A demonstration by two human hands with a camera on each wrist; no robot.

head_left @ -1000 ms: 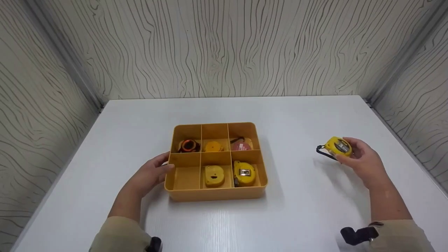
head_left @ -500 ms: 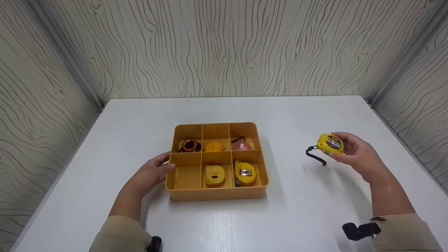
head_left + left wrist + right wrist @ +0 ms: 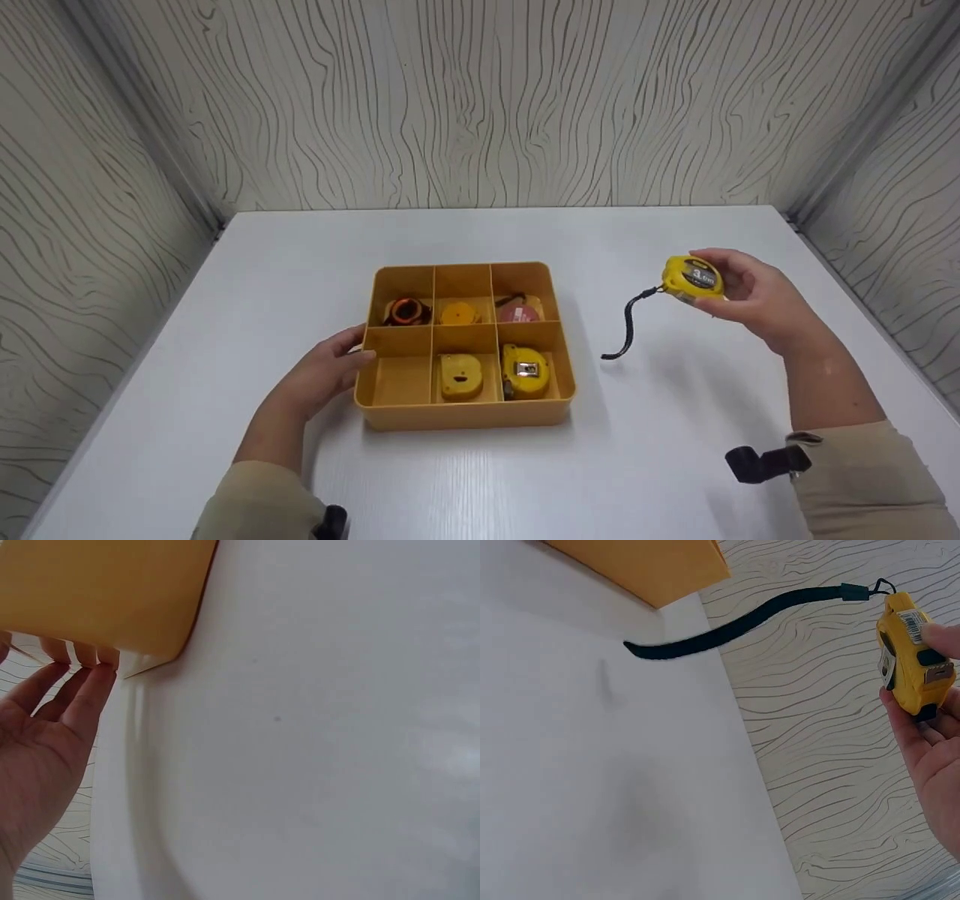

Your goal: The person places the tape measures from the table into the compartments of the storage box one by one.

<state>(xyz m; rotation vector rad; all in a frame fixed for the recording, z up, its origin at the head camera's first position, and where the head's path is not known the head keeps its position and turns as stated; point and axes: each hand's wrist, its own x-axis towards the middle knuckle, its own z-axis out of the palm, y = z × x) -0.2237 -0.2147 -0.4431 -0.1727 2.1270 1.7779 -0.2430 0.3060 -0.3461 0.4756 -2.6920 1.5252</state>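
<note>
My right hand (image 3: pixel 761 300) holds a yellow tape measure (image 3: pixel 694 279) above the table, right of the box. In the right wrist view, the thumb lies on top of the tape measure (image 3: pixel 915 660) and fingers are beneath; its black wrist strap (image 3: pixel 742 626) hangs loose. My left hand (image 3: pixel 322 375) touches the left wall of an orange-yellow six-compartment box (image 3: pixel 465 416); the left wrist view shows mostly straight fingers (image 3: pixel 82 701) against that wall. A pale yellow tape measure (image 3: pixel 460 376) occupies the front middle compartment, a larger yellow tape measure (image 3: pixel 527 373) the front right. The front left compartment holds nothing.
Along the back row sit a black-and-orange round item (image 3: pixel 407 311), a round yellow item (image 3: pixel 459 313) and a reddish round item (image 3: pixel 517 310) with a dark strap. The white table (image 3: pixel 480 480) is bordered by wood-patterned panels (image 3: pixel 480 105).
My right hand has moved left and upward with the tape measure, whose strap now hangs nearer the box. The left hand and the box are nearly unmoved.
</note>
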